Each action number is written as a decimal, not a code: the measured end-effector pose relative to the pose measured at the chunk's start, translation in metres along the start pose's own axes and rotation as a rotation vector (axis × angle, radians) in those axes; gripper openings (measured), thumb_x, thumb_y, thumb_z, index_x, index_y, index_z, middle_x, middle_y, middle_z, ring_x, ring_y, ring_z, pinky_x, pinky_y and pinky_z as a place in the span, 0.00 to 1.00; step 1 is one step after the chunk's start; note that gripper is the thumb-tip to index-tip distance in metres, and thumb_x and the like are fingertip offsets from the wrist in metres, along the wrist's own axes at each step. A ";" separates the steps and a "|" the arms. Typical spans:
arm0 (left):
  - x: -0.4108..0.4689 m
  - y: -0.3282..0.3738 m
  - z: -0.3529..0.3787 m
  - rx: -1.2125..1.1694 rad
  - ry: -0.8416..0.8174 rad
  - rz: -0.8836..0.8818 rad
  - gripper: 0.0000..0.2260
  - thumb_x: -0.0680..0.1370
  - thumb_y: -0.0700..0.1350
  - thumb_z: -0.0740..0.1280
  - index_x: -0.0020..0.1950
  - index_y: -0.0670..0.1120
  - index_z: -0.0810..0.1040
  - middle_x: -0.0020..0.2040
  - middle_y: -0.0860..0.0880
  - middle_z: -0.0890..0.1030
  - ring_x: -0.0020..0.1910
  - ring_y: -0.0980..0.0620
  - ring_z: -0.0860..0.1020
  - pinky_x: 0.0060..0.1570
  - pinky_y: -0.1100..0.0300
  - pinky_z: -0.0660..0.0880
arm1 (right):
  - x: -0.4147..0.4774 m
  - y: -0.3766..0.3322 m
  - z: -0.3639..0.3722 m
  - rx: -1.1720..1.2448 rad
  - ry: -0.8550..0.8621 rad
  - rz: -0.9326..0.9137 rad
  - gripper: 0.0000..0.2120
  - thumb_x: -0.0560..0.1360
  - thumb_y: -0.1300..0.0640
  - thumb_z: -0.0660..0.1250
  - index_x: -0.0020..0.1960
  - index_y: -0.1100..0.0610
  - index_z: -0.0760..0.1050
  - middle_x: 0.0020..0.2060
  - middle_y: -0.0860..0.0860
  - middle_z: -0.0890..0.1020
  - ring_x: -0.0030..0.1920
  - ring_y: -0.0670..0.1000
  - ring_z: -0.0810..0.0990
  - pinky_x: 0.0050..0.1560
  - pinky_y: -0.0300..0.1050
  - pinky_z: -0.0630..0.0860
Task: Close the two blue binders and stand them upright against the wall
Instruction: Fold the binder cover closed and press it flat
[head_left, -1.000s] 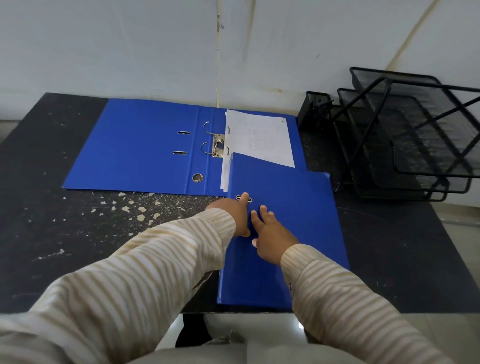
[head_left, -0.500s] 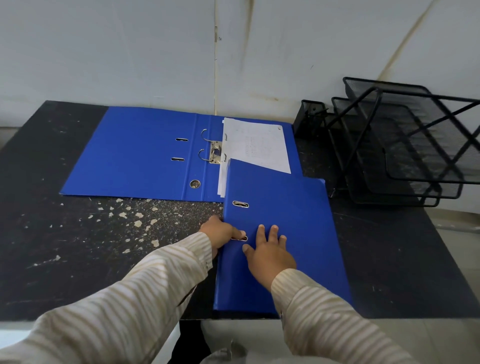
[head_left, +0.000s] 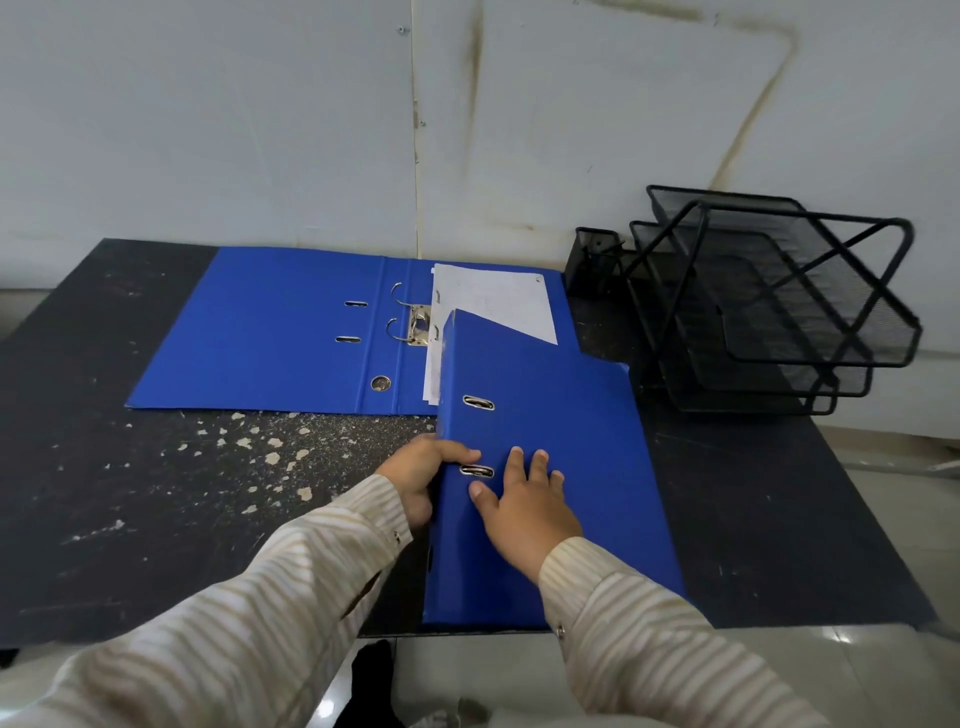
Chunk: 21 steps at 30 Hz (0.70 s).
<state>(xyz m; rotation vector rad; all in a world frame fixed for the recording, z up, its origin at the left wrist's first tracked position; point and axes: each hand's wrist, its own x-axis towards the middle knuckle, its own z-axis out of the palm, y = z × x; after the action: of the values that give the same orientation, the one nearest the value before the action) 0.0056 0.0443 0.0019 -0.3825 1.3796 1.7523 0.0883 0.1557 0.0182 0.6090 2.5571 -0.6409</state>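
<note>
Closed binder (head_left: 550, 415) lies flat at the front right of the table (head_left: 130, 519), its far corner resting on the open binder (head_left: 270, 332) and the paper (head_left: 493, 301).

My left hand (head_left: 421, 478) curls round the spine edge. My right hand (head_left: 524, 504) presses flat on the cover with fingers straight. The hands are close but apart.

Risks:
- Tipping the closed binder up by the spine may drag or crease the paper beneath.
- Its near end sits at the table's lip, so a slip could drop it.
- The open binder fills the space along the wall (head_left: 260, 130), and the mesh tray (head_left: 779, 312) crowds the right, leaving little room to stand it.
</note>
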 end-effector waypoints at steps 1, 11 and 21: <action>-0.003 0.000 0.001 -0.013 0.011 0.025 0.19 0.70 0.34 0.68 0.61 0.39 0.78 0.52 0.40 0.83 0.43 0.42 0.82 0.40 0.53 0.79 | -0.004 0.000 -0.002 0.008 0.011 -0.008 0.35 0.78 0.37 0.50 0.77 0.52 0.41 0.77 0.54 0.41 0.77 0.60 0.42 0.73 0.60 0.56; -0.047 0.038 0.002 -0.032 -0.058 0.318 0.23 0.69 0.28 0.65 0.61 0.44 0.70 0.48 0.42 0.82 0.42 0.43 0.82 0.41 0.51 0.78 | -0.027 -0.034 -0.028 0.205 0.203 -0.153 0.40 0.77 0.39 0.57 0.77 0.53 0.38 0.77 0.52 0.38 0.77 0.56 0.40 0.74 0.55 0.54; -0.081 0.054 -0.030 0.225 -0.319 0.562 0.32 0.66 0.26 0.69 0.65 0.48 0.69 0.60 0.46 0.80 0.56 0.47 0.81 0.47 0.56 0.80 | -0.054 -0.076 -0.009 0.549 0.426 -0.208 0.54 0.68 0.39 0.71 0.76 0.50 0.34 0.77 0.47 0.38 0.77 0.49 0.45 0.71 0.50 0.63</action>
<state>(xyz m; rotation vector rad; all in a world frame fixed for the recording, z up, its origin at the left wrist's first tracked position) 0.0048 -0.0187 0.0818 0.4339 1.5122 1.9546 0.0907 0.0829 0.0775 0.7186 2.8601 -1.4512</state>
